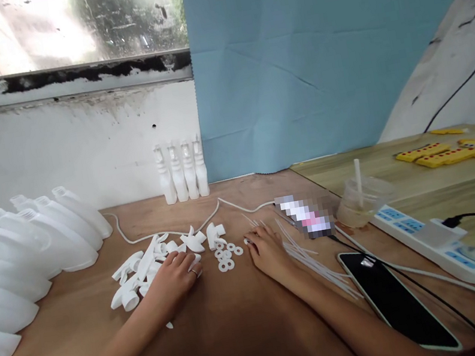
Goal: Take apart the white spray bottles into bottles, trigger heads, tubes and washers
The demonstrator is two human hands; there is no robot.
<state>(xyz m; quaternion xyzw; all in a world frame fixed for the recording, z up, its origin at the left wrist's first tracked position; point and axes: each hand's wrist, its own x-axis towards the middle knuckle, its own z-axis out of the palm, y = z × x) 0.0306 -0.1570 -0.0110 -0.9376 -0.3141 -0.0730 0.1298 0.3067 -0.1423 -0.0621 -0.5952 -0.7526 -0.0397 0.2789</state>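
Observation:
My left hand (176, 280) is closed round a white plastic spray head (194, 259), of which only the end shows past the fingers. Beside and behind that hand lies a loose pile of white spray-head parts (128, 294). To its right, a small cluster of flat white washers (224, 266) rests on the brown table (228, 337). My right hand (270, 253) is just right of these washers, fingertips drawn together on a small white washer (247, 241), mostly hidden. Thin white tubes (320, 267) lie beside the right wrist.
White bottles (64, 231) stand in rows at the left. Several assembled spray bottles (179, 175) stand against the wall. On the right are a lit phone (303, 215), a plastic cup (353, 204), a power strip (439, 241), a dark phone (397, 300), cables and yellow pieces (450, 157).

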